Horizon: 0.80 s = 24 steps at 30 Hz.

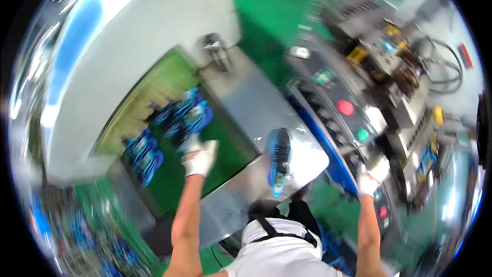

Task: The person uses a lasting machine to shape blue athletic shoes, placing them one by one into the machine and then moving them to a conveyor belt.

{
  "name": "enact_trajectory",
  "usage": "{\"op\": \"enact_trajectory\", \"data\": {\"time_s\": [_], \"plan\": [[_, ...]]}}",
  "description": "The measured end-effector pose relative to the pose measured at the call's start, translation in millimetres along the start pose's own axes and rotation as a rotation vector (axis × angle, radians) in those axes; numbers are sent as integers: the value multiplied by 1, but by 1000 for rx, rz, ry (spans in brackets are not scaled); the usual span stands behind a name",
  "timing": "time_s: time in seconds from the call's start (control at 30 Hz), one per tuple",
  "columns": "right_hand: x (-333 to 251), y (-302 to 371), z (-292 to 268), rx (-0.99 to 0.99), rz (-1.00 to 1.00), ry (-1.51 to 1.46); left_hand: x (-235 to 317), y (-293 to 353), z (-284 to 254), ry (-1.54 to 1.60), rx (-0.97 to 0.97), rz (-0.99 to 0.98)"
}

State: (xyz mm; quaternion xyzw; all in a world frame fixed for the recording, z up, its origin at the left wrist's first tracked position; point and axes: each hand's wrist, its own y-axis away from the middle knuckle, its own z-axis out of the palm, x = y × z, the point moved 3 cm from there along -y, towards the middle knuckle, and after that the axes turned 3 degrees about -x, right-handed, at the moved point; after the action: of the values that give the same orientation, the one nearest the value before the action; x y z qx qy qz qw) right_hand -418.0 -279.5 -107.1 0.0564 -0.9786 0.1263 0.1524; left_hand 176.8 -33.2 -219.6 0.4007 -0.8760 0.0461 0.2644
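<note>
My left hand [199, 157], in a white glove, reaches over a green conveyor belt [225, 146] and touches a blue moulded part [192, 118] among several lying there. Whether its fingers close on the part is lost in blur. My right hand [370, 180], also gloved, rests at the edge of a dark control panel [338, 97] with a red button [345, 107] and a green button [362, 135]. A blue and black shoe-like part [280, 160] sits on the steel table [307, 159] between my arms.
A white machine housing [118, 46] covers the belt's far end. More blue parts [143, 151] lie on the belt's left. A machine with cables [405, 66] stands at the right. The floor [266, 15] is green. The picture is motion-blurred.
</note>
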Motion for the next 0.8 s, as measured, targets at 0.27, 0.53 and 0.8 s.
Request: {"op": "enact_trajectory", "data": {"time_s": [0.27,0.53,0.8], "plan": [[-81,-39,-30,-56,-104,-353,-88,-84,-50,-333,190,-304],[-171,57,-155,-618,-164,-1213,-86,-7,-82,-20,212,267],[-258,39,-183,-436,-709,-1454,285,109,-117,-27,-177,954]]}}
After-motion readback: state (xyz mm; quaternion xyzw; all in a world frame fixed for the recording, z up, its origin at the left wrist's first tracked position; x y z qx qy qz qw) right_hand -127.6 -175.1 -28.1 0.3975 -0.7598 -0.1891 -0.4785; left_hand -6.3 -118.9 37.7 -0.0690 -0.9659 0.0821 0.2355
